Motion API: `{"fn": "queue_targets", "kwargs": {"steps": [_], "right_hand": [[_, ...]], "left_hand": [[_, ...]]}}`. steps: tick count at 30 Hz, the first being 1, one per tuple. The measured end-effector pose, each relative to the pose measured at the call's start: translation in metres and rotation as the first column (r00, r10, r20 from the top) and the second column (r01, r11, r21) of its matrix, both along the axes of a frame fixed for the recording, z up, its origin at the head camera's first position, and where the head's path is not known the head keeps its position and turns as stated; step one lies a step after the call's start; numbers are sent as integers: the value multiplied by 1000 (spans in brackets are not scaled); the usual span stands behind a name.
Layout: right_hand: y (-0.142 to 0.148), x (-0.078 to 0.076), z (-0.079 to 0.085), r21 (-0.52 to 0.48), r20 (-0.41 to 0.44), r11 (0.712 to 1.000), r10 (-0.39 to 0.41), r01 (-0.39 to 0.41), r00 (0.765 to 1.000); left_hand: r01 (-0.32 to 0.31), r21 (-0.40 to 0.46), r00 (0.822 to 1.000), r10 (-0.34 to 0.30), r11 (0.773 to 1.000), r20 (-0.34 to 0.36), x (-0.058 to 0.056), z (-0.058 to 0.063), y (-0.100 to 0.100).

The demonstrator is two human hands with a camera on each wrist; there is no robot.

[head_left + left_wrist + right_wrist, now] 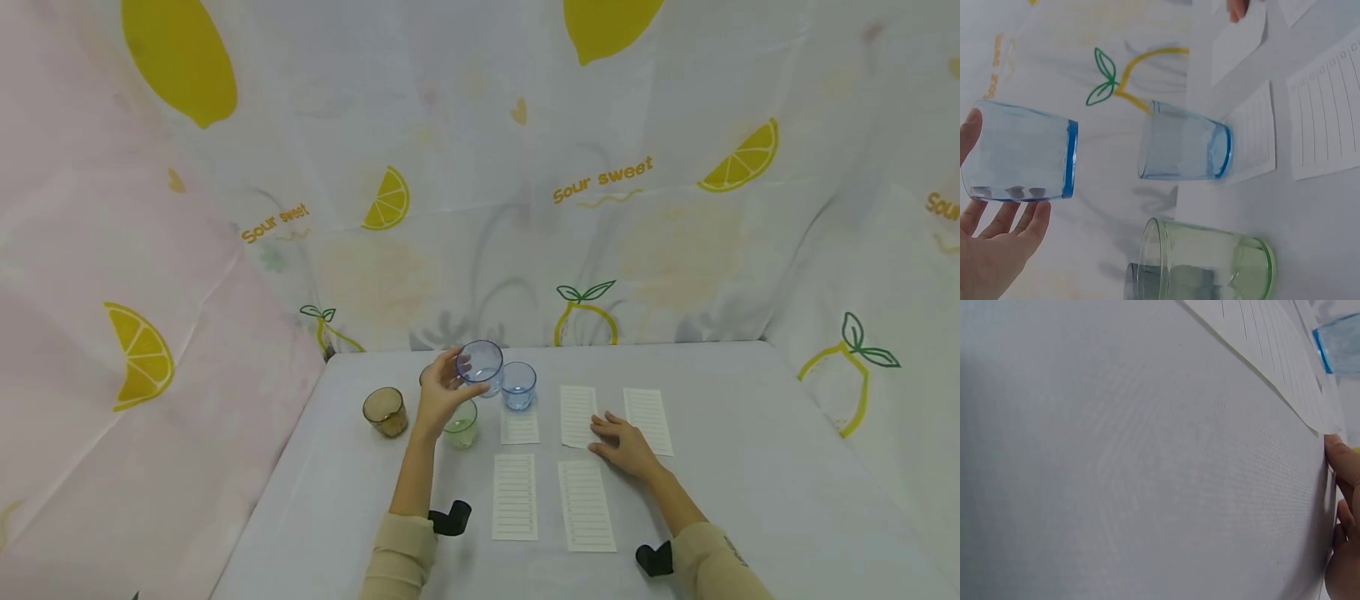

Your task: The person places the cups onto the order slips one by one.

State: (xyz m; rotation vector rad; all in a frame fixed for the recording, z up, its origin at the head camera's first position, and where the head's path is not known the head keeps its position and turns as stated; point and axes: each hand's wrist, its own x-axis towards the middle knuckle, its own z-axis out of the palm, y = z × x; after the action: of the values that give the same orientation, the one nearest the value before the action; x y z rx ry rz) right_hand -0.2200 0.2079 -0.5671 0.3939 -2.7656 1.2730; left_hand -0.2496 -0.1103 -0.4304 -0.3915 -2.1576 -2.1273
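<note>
My left hand (441, 396) holds a blue glass (480, 365) up above the table, thumb on one side and fingers on the other. Just right of it a second blue glass (518, 387) stands upright at the far end of a lined paper slip (520, 430). In the left wrist view the held glass (1022, 153) is apart from the standing one (1188, 144). With loosely bent fingers, my right hand (630, 450) rests at the right edge of another lined slip (577, 417); its thumb (1340, 453) is at the paper's corner.
A green glass (462, 429) stands beside my left wrist, a brown glass (386, 412) farther left. Another glass is mostly hidden behind the left hand. More lined slips lie in front (514, 500) and beyond the right hand (649, 421). A lemon-print cloth (480, 250) hangs behind the table.
</note>
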Motion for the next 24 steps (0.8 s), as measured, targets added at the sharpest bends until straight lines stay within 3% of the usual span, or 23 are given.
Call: {"fn": "queue_targets", "kwargs": {"steps": [4,8,14,24], "right_hand": [[1,-1,-1,3,-1,1000,3,-3,1000],[1,-2,-2,4,-1,1000,2,-2,1000],[1,-1,-1,-8,-4,1000,-1,0,1000],[1,-3,-6,0,-11,1000,-3,3,1000]], "left_hand": [[16,-1,1000,-16,1000,14,-7,-3,10],[51,16,999,-52,999,12,-7,6,24],[41,4,999,-41,999,21,-8,11,42],[80,42,996,-82,996,41,-25,-1,68]]}}
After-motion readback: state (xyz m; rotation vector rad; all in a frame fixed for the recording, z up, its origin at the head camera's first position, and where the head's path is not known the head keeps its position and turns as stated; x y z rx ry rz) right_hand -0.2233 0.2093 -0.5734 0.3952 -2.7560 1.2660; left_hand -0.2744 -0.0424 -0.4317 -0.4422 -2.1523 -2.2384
